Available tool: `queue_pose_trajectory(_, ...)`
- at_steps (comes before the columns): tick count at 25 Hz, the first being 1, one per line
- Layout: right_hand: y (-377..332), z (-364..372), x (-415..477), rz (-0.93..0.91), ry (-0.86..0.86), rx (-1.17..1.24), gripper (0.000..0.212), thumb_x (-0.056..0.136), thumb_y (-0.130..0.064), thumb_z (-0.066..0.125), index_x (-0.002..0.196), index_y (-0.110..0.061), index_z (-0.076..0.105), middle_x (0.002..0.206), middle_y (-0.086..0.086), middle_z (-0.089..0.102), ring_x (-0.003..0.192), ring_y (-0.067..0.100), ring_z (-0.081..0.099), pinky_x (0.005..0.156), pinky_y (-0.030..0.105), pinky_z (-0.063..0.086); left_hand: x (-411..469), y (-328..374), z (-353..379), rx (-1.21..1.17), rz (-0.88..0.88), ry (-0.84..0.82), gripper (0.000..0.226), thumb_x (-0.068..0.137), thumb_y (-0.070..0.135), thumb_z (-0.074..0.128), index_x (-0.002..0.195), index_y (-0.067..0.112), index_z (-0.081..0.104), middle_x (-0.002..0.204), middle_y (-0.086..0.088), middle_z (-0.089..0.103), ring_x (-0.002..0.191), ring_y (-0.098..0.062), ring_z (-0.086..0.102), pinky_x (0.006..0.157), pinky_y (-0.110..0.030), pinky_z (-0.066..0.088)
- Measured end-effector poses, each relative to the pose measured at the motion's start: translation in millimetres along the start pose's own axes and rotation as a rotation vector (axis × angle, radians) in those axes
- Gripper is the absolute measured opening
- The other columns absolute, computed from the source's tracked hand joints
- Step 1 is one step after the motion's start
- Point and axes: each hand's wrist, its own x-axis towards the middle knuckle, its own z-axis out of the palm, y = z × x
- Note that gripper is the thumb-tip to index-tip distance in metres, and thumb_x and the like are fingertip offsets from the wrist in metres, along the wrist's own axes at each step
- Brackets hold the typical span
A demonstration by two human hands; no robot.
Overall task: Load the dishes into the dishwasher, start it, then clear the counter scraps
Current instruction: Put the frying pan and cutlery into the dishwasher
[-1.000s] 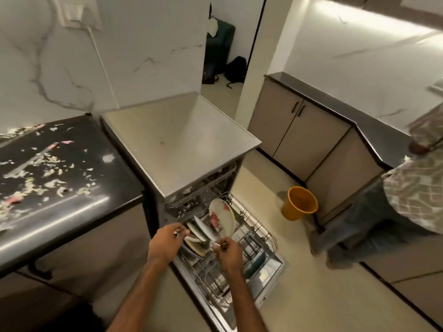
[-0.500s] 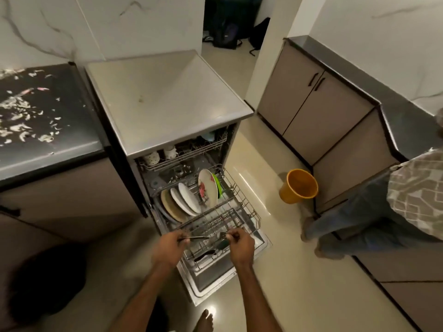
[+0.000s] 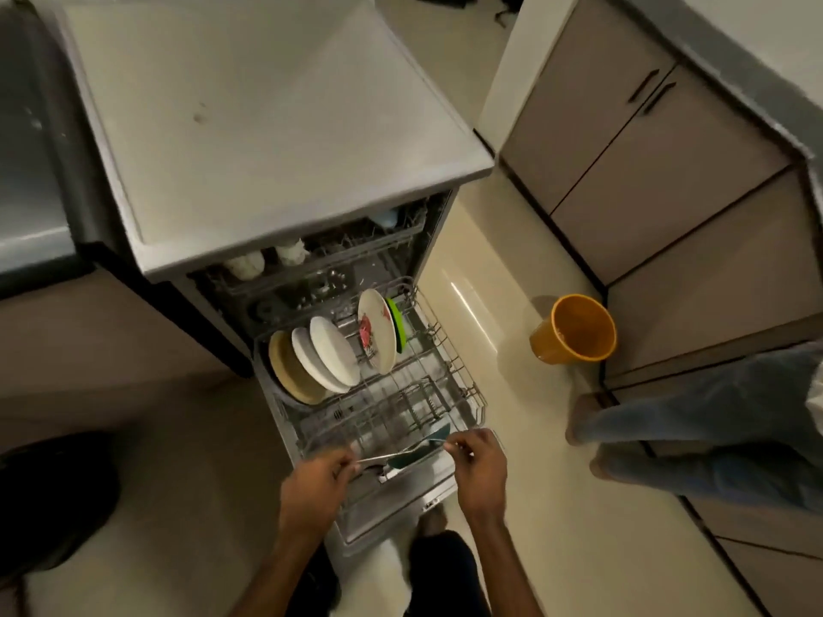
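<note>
The dishwasher (image 3: 267, 126) stands open with its lower rack (image 3: 463, 376) pulled out. Several plates (image 3: 329, 358) stand upright at the rack's back, one with a red flower pattern (image 3: 376, 336) and a green one (image 3: 396, 325) behind it. Cups (image 3: 289, 251) sit in the upper rack. My left hand (image 3: 316, 483) pinches a metal spoon (image 3: 387, 456) over the rack's front. My right hand (image 3: 478, 465) pinches a small piece of cutlery (image 3: 450, 446) there too. A teal dish (image 3: 418, 452) lies low in the rack's front between my hands.
An orange bucket (image 3: 574, 336) stands on the floor right of the rack. Another person's legs (image 3: 694, 429) are at the right, by the brown cabinets (image 3: 645, 149). The dark counter (image 3: 31, 149) edge shows at the left. The open door (image 3: 387, 518) lies in front of my feet.
The view has tilted down and moved closer to the rack. Both hands moved from the plates to the rack's front and stay there holding cutlery.
</note>
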Motion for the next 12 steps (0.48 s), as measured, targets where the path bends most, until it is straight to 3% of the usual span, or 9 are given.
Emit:
queue_pose_trajectory(2, 32.8, 20.4, 42.9, -0.07, -0.076, -0.067, 0.009, 0.09, -0.009, 0.07, 0.09, -0.016, 0.075, 0.091, -0.005, 0.058, 0.081, -0.002, 0.055, 0.072, 0.01, 0.04, 29.8, -10.3, 33.6, 0.027, -0.007, 0.068, 0.002, 0.09, 0.042, 0.068, 0.089, 0.04, 0.068, 0.082, 0.021, 0.065, 0.074, -0.002, 0.062, 0.062, -0.027, 0.051)
queue_pose_trajectory(4, 73.7, 46.5, 91.8, -0.146, -0.146, -0.142, 0.009, 0.092, -0.01, 0.068, 0.095, -0.015, 0.075, 0.096, -0.004, 0.06, 0.082, 0.003, 0.057, 0.076, 0.012, 0.044, 69.4, -23.0, 74.4, 0.065, -0.003, 0.13, 0.002, 0.088, 0.037, 0.071, 0.088, 0.037, 0.069, 0.08, 0.018, 0.068, 0.071, -0.008, 0.065, 0.057, -0.026, 0.049)
queue_pose_trajectory(6, 124.6, 81.0, 143.0, -0.213, -0.217, -0.206, 0.009, 0.092, -0.008, 0.068, 0.098, -0.013, 0.074, 0.101, -0.002, 0.061, 0.085, 0.009, 0.059, 0.078, 0.014, 0.045, 116.6, -36.1, 126.9, 0.11, -0.005, 0.144, 0.004, 0.091, 0.031, 0.068, 0.094, 0.033, 0.071, 0.082, 0.011, 0.072, 0.075, -0.016, 0.069, 0.059, -0.029, 0.051)
queue_pose_trajectory(9, 193.3, 125.9, 201.4, -0.284, -0.291, -0.275, 0.011, 0.092, -0.004, 0.065, 0.099, -0.011, 0.072, 0.103, -0.001, 0.061, 0.084, 0.009, 0.057, 0.076, 0.001, 0.037, 174.9, -52.4, 195.2, 0.17, -0.099, 0.096, 0.017, 0.098, 0.034, 0.055, 0.109, 0.031, 0.068, 0.084, 0.004, 0.073, 0.073, -0.018, 0.07, 0.056, -0.027, 0.044)
queue_pose_trajectory(12, 250.9, 168.8, 242.8, -0.334, -0.307, -0.282, 0.01, 0.092, -0.004, 0.065, 0.097, -0.011, 0.07, 0.099, -0.003, 0.059, 0.081, 0.004, 0.052, 0.073, -0.001, 0.035, 218.5, -68.8, 258.4, 0.241, -0.148, 0.131, 0.014, 0.098, 0.034, 0.058, 0.108, 0.03, 0.068, 0.079, 0.001, 0.072, 0.065, -0.019, 0.068, 0.05, -0.024, 0.036)
